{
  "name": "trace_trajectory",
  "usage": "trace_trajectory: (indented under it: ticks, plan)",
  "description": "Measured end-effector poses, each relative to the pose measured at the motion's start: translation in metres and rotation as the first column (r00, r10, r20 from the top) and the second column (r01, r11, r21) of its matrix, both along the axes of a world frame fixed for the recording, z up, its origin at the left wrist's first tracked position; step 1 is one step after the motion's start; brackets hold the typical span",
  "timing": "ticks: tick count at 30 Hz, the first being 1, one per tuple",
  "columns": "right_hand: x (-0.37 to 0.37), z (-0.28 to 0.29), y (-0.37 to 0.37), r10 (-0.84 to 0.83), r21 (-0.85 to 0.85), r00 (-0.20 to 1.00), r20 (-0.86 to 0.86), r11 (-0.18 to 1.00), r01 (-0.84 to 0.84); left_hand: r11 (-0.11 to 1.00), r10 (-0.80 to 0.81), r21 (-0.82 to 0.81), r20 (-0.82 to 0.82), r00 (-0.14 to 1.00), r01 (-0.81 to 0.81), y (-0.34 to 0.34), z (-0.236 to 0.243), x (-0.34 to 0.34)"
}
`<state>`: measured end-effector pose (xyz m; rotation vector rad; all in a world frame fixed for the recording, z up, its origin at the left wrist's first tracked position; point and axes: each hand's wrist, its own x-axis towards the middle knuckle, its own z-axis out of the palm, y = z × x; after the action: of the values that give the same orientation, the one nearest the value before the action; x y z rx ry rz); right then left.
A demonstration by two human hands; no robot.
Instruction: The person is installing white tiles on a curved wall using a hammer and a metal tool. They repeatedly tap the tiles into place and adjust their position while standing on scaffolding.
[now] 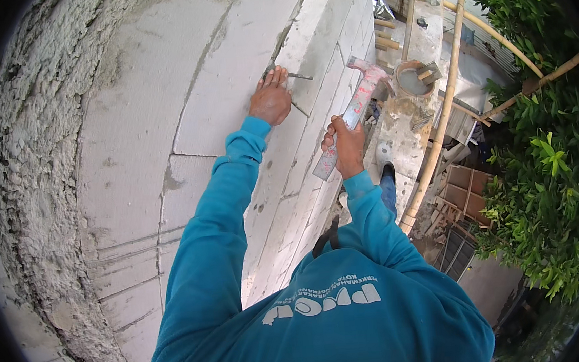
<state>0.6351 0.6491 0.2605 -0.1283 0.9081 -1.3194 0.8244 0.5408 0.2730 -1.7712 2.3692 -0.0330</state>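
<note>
My left hand (271, 99) is up against the pale block wall (218, 98), fingers closed over a thin dark metal rod (300, 77). One end of the rod sticks out to the right of the fingers, beside a joint between blocks; my thumb is hidden. In my right hand (346, 146) is a worn hammer (359, 104), gripped around its grey handle with the fingers wrapped tight. Its reddish head points up and away, to the right of the rod and apart from it.
A rough mortar band (43, 166) runs along the wall's left side. To the right, a round bucket (415, 79) of grey material with a trowel (428, 73) stands on a stained ledge (395, 142). Bamboo poles (443, 128) and leafy branches (546, 154) lie beyond.
</note>
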Motion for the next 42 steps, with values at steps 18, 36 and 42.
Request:
trace_trajectory:
  ticks: [18,36,42]
  plan:
    - [-0.047,0.005,-0.012,-0.333,-0.023,0.938,0.095,0.942,0.336,0.998,-0.031,-0.061,-0.022,0.999,0.030,0.002,-0.001,0.006]
    - [-0.081,0.018,-0.037,-0.629,-0.061,0.764,0.148,0.765,0.641,0.992,-0.052,-0.114,-0.020,0.998,0.049,0.003,-0.005,0.003]
    - [0.060,-0.008,0.007,-0.199,0.072,0.978,0.055,0.978,0.195,0.994,-0.068,-0.085,-0.009,0.998,0.067,0.001,-0.010,-0.010]
